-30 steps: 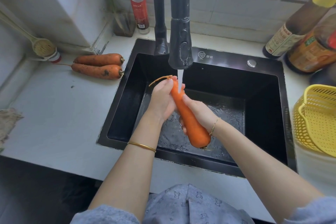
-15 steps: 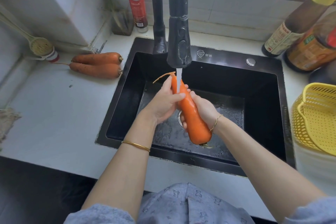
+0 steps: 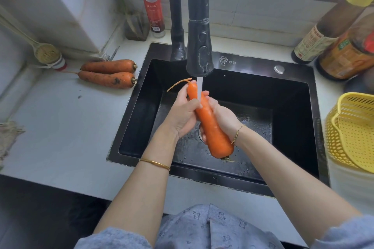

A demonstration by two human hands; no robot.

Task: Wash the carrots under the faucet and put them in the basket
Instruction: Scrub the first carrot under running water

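Note:
A big orange carrot [image 3: 210, 125] slants over the black sink [image 3: 291, 107], thin tip up under the running stream from the black faucet [image 3: 199, 46]. My left hand [image 3: 185, 111] grips its upper part from the left. From the right, my right hand [image 3: 220, 116] holds its middle, fingers curled under it. Two dirty carrots [image 3: 107, 75] lie side by side on the white counter, left of the sink. The yellow perforated basket [image 3: 352, 133] stands at the right edge, nothing visible inside it.
Sauce bottles [image 3: 327, 28] crowd the back right corner. A red-labelled bottle [image 3: 152, 4] stands behind the sink's left corner. A strainer spoon [image 3: 45, 52] leans at the far left, and a rag [image 3: 9, 135] lies at the counter's left edge.
My left hand slid down from the carrot's tip toward its upper middle, baring the tip under the water. The right hand kept its hold on the carrot.

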